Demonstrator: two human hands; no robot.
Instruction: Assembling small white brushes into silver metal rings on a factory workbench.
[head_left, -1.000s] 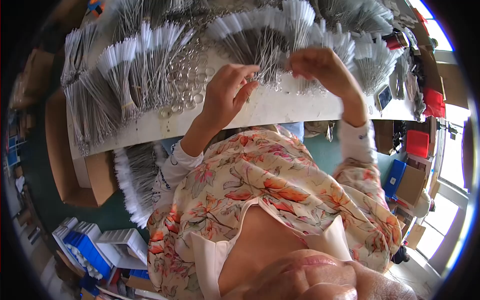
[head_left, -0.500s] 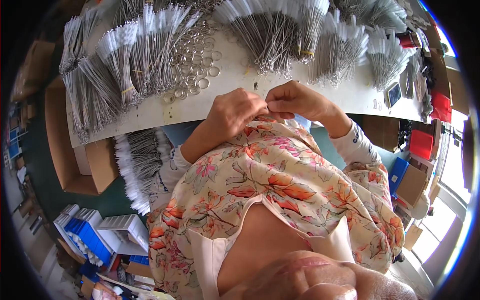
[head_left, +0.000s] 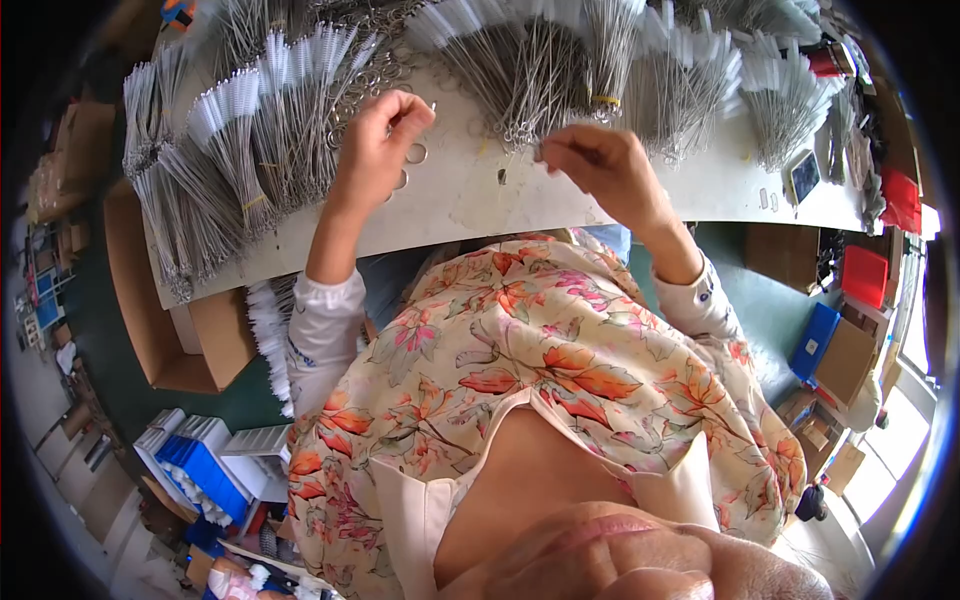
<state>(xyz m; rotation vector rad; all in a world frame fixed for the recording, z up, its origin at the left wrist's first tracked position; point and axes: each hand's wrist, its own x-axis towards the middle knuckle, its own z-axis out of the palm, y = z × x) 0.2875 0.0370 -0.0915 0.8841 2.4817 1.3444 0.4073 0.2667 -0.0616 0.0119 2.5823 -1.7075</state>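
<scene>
My left hand (head_left: 383,140) is raised over the white table (head_left: 470,205), thumb and forefinger pinched on a small metal ring. Loose metal rings (head_left: 414,154) lie just beside that hand. My right hand (head_left: 600,165) is to the right of it, its fingertips pinched on the looped end of a thin wire brush. That end sits at the foot of a fanned bundle of wire brushes (head_left: 540,70) with white bristle tips. The two hands are well apart. More bundles (head_left: 240,140) lie left of my left hand.
Brush bundles (head_left: 720,90) cover the table's far side from left to right. A cardboard box (head_left: 150,320) and loose brushes (head_left: 265,330) sit under the table's left end. Blue and white boxes (head_left: 205,475) stand lower left, red (head_left: 862,275) and blue (head_left: 815,340) boxes at right.
Half a second ago both hands were together at the near table edge. They have since moved apart and forward onto the table, the left to the rings, the right to the brush bundle.
</scene>
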